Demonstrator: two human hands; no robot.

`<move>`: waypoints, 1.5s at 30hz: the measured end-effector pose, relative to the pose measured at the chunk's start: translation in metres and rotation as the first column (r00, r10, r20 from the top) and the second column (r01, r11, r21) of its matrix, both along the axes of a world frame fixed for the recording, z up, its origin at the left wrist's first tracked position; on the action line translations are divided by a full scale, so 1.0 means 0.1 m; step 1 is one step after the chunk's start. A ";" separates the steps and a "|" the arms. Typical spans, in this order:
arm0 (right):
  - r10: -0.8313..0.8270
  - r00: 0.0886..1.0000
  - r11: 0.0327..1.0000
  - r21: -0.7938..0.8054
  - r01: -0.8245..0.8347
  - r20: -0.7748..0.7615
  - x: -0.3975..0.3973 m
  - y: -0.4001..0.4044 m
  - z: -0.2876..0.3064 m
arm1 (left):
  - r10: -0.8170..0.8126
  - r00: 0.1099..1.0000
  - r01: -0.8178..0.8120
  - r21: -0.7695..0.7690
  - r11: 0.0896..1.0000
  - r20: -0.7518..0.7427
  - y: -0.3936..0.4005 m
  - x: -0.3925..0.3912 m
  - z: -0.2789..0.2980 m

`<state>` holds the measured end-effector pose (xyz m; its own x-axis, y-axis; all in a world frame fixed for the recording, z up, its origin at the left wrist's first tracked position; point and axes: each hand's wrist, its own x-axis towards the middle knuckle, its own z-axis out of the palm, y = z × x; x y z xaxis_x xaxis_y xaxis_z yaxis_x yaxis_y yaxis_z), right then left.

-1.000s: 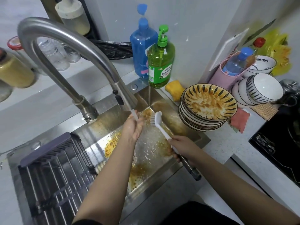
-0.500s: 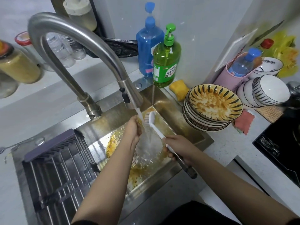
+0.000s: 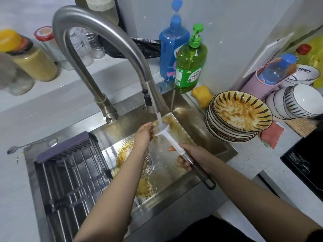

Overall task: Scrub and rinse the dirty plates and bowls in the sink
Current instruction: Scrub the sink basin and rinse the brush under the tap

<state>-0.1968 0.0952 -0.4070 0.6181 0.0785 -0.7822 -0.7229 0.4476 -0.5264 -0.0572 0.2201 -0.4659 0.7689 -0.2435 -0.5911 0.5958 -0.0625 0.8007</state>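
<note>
Water runs from the steel faucet (image 3: 152,102) into the greasy sink (image 3: 192,116). My right hand (image 3: 190,156) grips the dark handle of a white dish brush (image 3: 167,135), whose head sits under the stream. My left hand (image 3: 144,135) is beside the brush head with its fingers touching the bristles in the water. A stack of dirty striped plates (image 3: 241,112) with orange residue stands on the counter right of the sink. White striped bowls (image 3: 302,100) lie on their sides behind the plates.
A dark drying rack (image 3: 70,172) fills the sink's left part. Green (image 3: 190,65) and blue (image 3: 172,42) soap bottles stand at the back edge, a yellow sponge (image 3: 202,95) beside them. Jars line the left ledge. A black cooktop (image 3: 305,158) is at the right.
The brush head has moved under the water stream and turned over. My left hand has stayed next to it, fingers now on the bristles. The camera has moved closer.
</note>
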 end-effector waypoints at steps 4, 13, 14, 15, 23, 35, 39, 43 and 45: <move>-0.031 0.999 0.998 0.046 0.031 0.007 0.06 -0.01 -0.04 | -0.035 0.998 0.032 -0.048 0.998 -0.048 0.00 -0.05 0.00; -0.065 0.995 0.998 -0.001 0.066 0.079 0.80 0.03 0.03 | 0.064 0.984 -0.067 -0.014 0.998 -0.166 0.09 -0.02 0.02; -0.030 0.996 0.998 -0.054 0.035 0.085 0.91 0.08 0.03 | 0.069 0.983 -0.071 -0.006 0.997 -0.167 0.11 0.00 0.02; -0.008 0.997 0.992 -0.121 0.017 0.077 1.00 0.12 0.03 | 0.071 0.983 -0.072 -0.003 0.997 -0.171 0.11 0.01 0.03; 0.174 0.983 0.848 -0.501 -0.176 -0.052 1.12 0.41 -0.03 | 0.096 0.968 -0.101 -0.012 0.995 -0.232 0.18 0.01 0.06; 0.260 0.965 0.685 -0.697 -0.213 -0.040 0.71 0.24 -0.22 | -0.033 0.964 0.014 -0.072 0.997 -0.262 -0.02 -0.12 0.14; 0.198 0.980 0.802 -0.580 -0.143 0.032 0.61 0.15 -0.22 | -0.044 0.962 0.025 -0.075 0.997 -0.269 -0.04 -0.14 0.16; 0.229 0.964 0.908 -0.388 -0.161 0.137 0.58 0.05 -0.15 | -0.002 0.934 -0.064 -0.174 0.983 -0.357 -0.03 -0.15 0.19; 0.266 0.953 0.886 -0.426 -0.183 0.143 0.56 0.03 -0.12 | 0.058 0.919 -0.162 -0.240 0.957 -0.389 -0.01 -0.15 0.20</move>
